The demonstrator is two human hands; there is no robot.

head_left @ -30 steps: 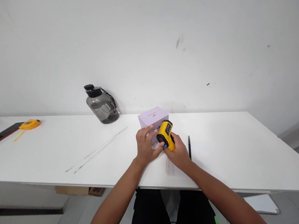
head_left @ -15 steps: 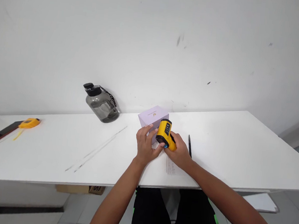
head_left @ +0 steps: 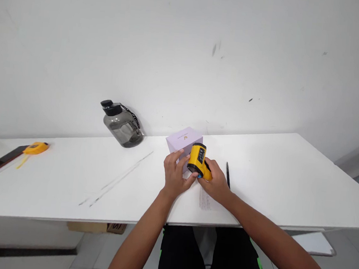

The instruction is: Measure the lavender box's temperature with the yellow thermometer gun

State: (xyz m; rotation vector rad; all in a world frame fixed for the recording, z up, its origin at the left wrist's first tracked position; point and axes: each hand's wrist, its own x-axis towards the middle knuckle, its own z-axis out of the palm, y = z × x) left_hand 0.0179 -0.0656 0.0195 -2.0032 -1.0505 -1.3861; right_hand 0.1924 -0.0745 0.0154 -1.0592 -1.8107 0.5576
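My right hand (head_left: 218, 180) is wrapped round the handle of a yellow and black infrared thermometer (head_left: 193, 155), which is gun-shaped with a small dark screen on its back. From the other side, my left hand (head_left: 176, 172) has curved fingers along the thermometer's left side, and its thumb rests near a blue spot low on the rear. Just behind the two hands stands a lilac box (head_left: 184, 137) with small gold print, partly hidden by the thermometer and my left fingers. Under my right hand lies a paper with writing (head_left: 206, 202), mostly covered.
A black pen (head_left: 228, 175) lies right of my right hand. Against the wall leans or stands a grey transparent water bottle (head_left: 124, 129). Far left are a yellow tape measure (head_left: 36, 148) and a dark flat object (head_left: 4, 160). The white table (head_left: 289, 183) meets the wall behind.
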